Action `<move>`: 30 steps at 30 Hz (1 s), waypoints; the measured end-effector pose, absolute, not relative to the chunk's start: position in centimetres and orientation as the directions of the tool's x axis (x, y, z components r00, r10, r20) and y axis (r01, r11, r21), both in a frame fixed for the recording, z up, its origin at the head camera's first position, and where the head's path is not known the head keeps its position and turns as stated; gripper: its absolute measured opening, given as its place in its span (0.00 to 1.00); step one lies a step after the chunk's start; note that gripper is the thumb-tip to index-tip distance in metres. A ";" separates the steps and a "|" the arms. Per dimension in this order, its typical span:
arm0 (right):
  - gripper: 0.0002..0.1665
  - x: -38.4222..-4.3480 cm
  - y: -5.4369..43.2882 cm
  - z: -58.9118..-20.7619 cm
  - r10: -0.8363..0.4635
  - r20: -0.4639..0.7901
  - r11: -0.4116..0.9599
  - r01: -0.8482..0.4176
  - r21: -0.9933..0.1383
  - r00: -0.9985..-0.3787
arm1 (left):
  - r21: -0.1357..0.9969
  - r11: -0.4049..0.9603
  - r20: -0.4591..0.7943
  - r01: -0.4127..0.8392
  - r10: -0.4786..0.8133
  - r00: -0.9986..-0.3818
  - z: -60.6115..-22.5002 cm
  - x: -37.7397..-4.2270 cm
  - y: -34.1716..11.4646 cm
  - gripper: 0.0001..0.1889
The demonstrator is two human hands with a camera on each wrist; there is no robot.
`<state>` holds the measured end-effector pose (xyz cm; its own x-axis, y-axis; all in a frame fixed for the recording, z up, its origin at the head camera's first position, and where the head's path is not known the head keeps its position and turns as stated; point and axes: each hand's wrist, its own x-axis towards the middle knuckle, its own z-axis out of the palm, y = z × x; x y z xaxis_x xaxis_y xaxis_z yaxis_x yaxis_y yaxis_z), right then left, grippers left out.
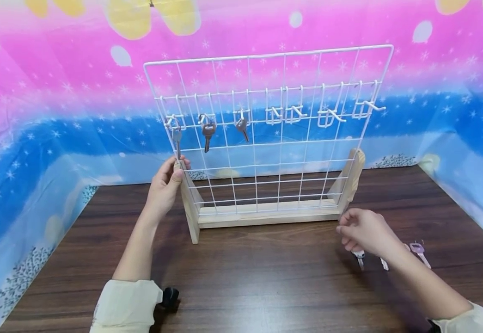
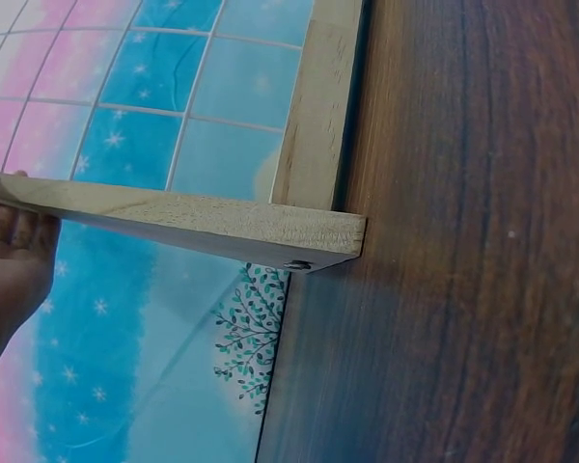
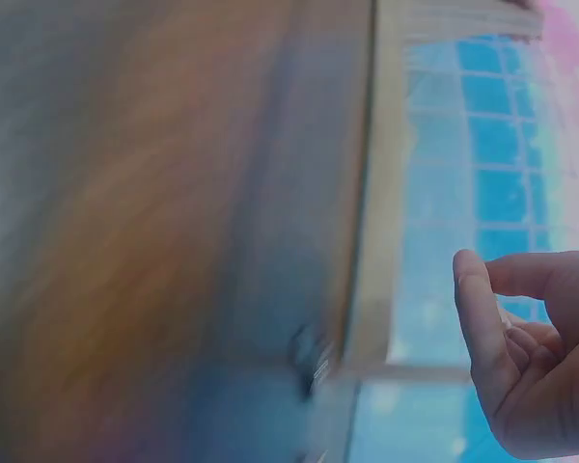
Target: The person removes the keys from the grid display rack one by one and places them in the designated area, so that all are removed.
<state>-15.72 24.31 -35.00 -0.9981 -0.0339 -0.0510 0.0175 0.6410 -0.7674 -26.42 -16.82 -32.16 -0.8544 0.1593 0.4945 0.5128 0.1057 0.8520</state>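
A white wire grid rack (image 1: 280,143) stands upright in a pale wooden stand (image 1: 266,216). My left hand (image 1: 165,187) grips the top of the stand's left side post (image 2: 203,217), thumb in front. Three keys hang from hooks on the left half: a silver key (image 1: 177,136), a brownish key (image 1: 208,134) and a smaller, tilted key (image 1: 242,126). By the stand's right foot is my right hand (image 1: 366,231), fingers loosely bent, thumb and index tips close together, nothing visible between them. Just below it lies a dark-headed key (image 1: 359,259) on the table.
More keys lie at the right, including a purple-headed key (image 1: 419,252) and a silver key (image 1: 384,263) partly behind my forearm. Bare white hooks (image 1: 328,115) line the grid's right half. A patterned cloth (image 1: 58,115) surrounds the dark wooden table (image 1: 266,277).
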 end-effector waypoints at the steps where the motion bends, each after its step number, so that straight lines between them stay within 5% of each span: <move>1: 0.07 -15.9 23.8 -34.6 -0.039 -0.037 0.637 0.004 -0.771 -0.999 | 0.850 0.107 0.497 0.516 0.160 -0.853 -32.1 -26.4 -16.8 0.25; 13: 0.06 -18.7 16.3 -30.4 -0.066 0.266 0.530 -0.259 -0.807 -0.962 | 0.844 0.121 0.499 0.522 0.178 -0.848 -32.3 -26.4 -16.7 0.25; 21: 0.08 -20.6 12.0 -28.3 0.023 0.439 0.285 -0.415 -0.864 -0.898 | 0.847 0.111 0.499 0.520 0.172 -0.849 -32.4 -26.4 -16.7 0.25; 30: 0.10 -22.1 8.2 -26.6 0.126 0.709 0.309 -0.651 -0.693 -0.694 | 0.847 0.119 0.499 0.518 0.154 -0.853 -32.2 -26.4 -16.8 0.26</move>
<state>-22.07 8.18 -26.56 -0.6942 0.1260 0.7086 -0.6514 0.3088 -0.6931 -26.39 -16.75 -32.21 -0.8525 0.1544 0.4994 0.5178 0.1187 0.8472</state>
